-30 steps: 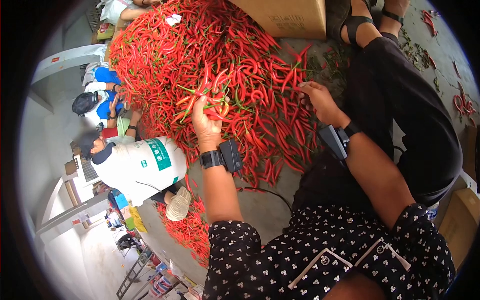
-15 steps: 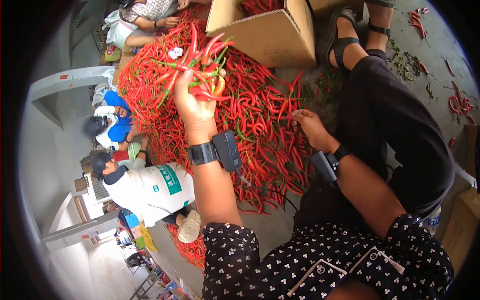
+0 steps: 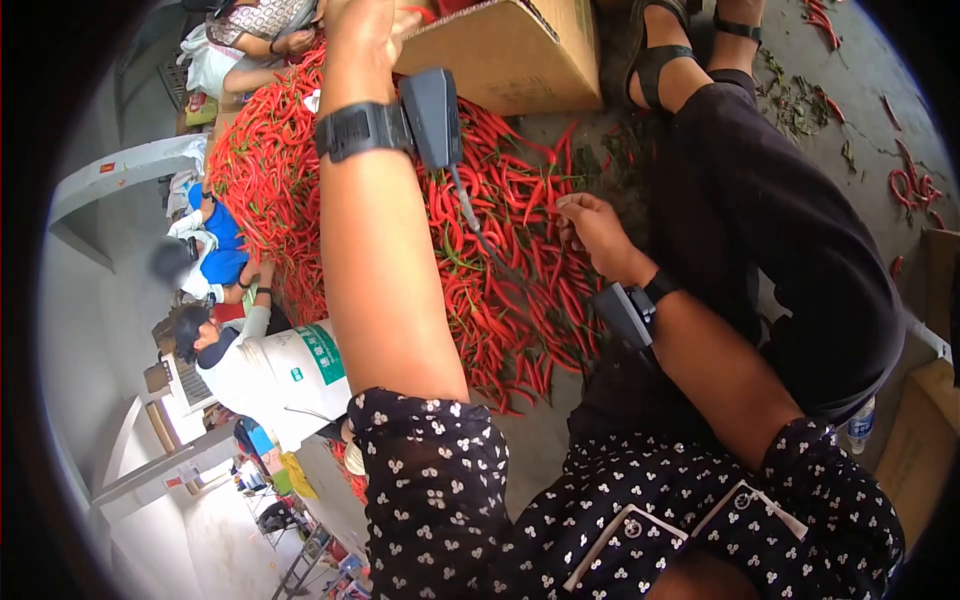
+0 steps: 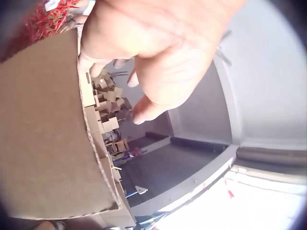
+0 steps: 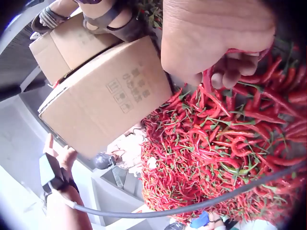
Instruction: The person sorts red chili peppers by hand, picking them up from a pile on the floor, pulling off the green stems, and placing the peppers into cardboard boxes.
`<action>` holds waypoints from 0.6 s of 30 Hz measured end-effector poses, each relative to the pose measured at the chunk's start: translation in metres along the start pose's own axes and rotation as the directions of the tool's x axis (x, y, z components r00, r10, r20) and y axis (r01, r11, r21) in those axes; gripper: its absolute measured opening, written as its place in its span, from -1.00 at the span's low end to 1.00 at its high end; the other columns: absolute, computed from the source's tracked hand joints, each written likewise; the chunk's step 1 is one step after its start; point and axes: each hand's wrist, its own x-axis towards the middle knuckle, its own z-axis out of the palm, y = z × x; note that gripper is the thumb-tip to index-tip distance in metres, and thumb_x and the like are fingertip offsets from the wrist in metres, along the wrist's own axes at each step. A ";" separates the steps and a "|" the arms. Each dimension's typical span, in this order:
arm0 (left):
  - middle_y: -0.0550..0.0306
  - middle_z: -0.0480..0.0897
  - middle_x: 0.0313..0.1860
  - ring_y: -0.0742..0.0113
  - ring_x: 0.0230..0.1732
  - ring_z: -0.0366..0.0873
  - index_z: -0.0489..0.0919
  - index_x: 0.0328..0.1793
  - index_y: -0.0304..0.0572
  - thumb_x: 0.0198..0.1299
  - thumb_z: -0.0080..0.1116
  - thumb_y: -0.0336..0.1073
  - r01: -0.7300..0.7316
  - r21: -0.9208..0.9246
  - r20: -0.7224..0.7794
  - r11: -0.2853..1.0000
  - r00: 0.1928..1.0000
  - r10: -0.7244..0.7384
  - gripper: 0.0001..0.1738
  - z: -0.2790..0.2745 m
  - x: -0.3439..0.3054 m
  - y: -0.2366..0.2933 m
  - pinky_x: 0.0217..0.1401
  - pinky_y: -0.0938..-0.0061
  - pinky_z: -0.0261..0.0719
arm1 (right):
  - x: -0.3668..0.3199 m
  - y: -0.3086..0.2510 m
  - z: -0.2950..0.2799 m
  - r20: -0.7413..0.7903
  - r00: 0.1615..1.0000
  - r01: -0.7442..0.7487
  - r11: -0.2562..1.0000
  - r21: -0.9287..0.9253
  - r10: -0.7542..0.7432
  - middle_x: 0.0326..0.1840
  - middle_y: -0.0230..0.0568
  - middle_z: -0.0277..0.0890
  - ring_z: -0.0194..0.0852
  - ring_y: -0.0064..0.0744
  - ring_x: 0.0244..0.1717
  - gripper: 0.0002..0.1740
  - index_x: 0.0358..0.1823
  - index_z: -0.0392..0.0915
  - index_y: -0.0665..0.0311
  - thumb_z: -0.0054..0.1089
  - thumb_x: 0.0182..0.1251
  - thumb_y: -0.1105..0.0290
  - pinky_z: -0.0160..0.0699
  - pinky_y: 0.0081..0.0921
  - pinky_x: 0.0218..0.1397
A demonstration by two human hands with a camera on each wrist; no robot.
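Note:
My left hand reaches to the rim of a cardboard box at the top of the head view. In the left wrist view its fingers are spread loosely over the box edge, with no chilies visible in them. My right hand stays low beside the large heap of red chilies. The right wrist view shows its fingers curled, with a red chili poking out between them. Green stems show among the heaped chilies.
Behind the first box stands another cardboard box, close to sandalled feet. Several people sit around the heap, one in a white top. Loose leaves and stray chilies lie on the floor at right.
My left hand has carried a bunch of chilies up from the heap to the box, and the bunch no longer shows in it. My right hand has stayed low by the heap.

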 end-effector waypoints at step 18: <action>-0.20 -0.28 0.43 -0.15 0.44 -0.28 -0.18 0.44 0.10 -0.33 0.43 0.08 0.355 0.830 -0.196 0.430 0.908 -0.370 0.26 -0.194 -0.295 -0.165 0.33 -0.03 0.02 | 0.000 0.006 -0.007 -0.091 0.995 0.019 0.988 -0.152 -0.033 -0.51 -0.42 0.39 0.27 -0.69 -0.61 -0.85 -0.23 0.41 0.23 0.03 0.19 0.37 0.15 -0.71 -0.65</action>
